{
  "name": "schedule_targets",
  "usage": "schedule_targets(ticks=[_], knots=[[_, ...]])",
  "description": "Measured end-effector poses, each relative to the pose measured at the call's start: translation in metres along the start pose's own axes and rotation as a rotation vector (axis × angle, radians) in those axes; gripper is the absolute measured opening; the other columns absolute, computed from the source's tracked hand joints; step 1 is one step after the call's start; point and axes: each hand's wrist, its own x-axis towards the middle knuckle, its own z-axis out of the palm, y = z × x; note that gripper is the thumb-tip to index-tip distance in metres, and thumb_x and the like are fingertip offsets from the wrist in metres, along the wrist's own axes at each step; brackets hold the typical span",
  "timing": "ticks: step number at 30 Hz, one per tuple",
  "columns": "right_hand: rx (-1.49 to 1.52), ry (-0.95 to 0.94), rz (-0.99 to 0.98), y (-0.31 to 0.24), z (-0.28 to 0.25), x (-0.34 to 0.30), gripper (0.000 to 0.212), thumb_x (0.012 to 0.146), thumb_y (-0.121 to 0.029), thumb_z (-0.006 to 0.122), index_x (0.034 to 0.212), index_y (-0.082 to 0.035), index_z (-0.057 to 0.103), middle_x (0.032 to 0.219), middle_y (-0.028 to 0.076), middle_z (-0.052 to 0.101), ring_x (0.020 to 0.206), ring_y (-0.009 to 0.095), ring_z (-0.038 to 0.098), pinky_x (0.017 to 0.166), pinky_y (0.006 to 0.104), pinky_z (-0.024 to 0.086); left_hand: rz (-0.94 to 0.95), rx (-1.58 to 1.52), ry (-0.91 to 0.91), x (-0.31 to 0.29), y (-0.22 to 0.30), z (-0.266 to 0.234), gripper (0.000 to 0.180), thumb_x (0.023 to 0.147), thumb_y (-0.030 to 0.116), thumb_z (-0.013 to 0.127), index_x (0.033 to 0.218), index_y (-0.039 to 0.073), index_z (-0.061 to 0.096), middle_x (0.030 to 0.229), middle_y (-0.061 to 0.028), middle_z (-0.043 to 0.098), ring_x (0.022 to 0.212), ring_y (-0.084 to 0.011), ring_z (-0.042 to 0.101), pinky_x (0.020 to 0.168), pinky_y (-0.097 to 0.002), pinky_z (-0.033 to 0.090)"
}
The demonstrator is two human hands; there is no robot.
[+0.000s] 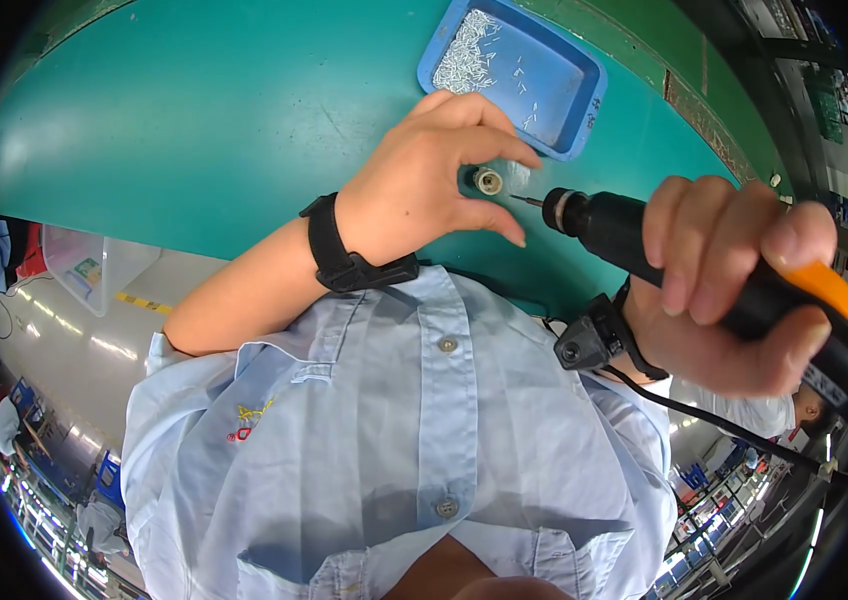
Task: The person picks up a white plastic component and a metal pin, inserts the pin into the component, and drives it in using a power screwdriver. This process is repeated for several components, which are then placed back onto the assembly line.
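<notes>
Fingers (pixel 499 149) of the left hand (pixel 422 165) stand open in a wide curve, thumb and forefinger spread to either side of a small round piece (pixel 487 181) with a pale hollow end facing up. Neither fingertip appears to touch it, though whether its far side meets the palm is hard to tell; the curve probably serves as a loose guard, leaving the top in plain sight. The right hand (pixel 714 262) is wrapped firmly around a black-and-orange power screwdriver (pixel 612 226), tilted so its thin bit (pixel 525 200) points toward the piece but ends just short of it. That full grip likely steadies the tool's weight and aims the tip. Beyond the left hand, a blue tray (pixel 556 72) sits on the green tabletop (pixel 194 130), with small silvery pins or screws (pixel 464 58) heaped at its left end, presumably so they lie within easy reach.
</notes>
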Motion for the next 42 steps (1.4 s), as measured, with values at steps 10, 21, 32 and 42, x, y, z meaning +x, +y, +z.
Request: schedule_targets(ticks=[10,21,32,42], knots=[[-0.172,0.164,0.044,0.021,0.010,-0.009,0.037,0.091,-0.040,0.050,0.101,-0.005,0.048,0.058,0.000,0.045,0.047,0.011,0.042,0.049,0.0282,0.036,-0.412,-0.239,-0.308,-0.009,-0.016,0.004,0.025,0.071,0.011,0.077,0.092,0.002,0.068,0.083,-0.0106,0.065,0.069,-0.0210,0.063,0.062,-0.0305,0.050],[-0.316,0.104,0.146,0.026,0.017,-0.008,0.032,0.090,-0.036,0.055,0.094,-0.005,0.047,0.056,0.000,0.045,0.045,0.012,0.043,0.048,0.0290,0.037,-0.382,-0.262,-0.292,-0.013,-0.017,0.009,0.020,0.073,0.009,0.074,0.090,0.002,0.068,0.081,-0.0099,0.065,0.067,-0.0201,0.063,0.061,-0.0297,0.050],[-0.308,0.130,0.134,0.038,0.020,-0.012,0.030,0.090,-0.035,0.056,0.090,-0.006,0.047,0.054,-0.001,0.042,0.044,0.011,0.043,0.045,0.0285,0.035,-0.363,-0.201,-0.289,-0.018,-0.016,0.008,0.018,0.073,0.009,0.072,0.089,0.002,0.068,0.082,-0.0105,0.065,0.068,-0.0249,0.063,0.062,-0.0327,0.050],[-0.102,0.302,-0.138,0.032,-0.028,0.003,0.025,0.092,-0.025,0.054,0.099,-0.001,0.049,0.054,0.003,0.045,0.048,0.014,0.046,0.049,0.0311,0.041,-0.319,-0.182,-0.299,-0.024,-0.012,0.008,0.025,0.075,0.006,0.073,0.099,0.003,0.066,0.089,-0.0094,0.063,0.069,-0.0199,0.064,0.060,-0.0297,0.051]])
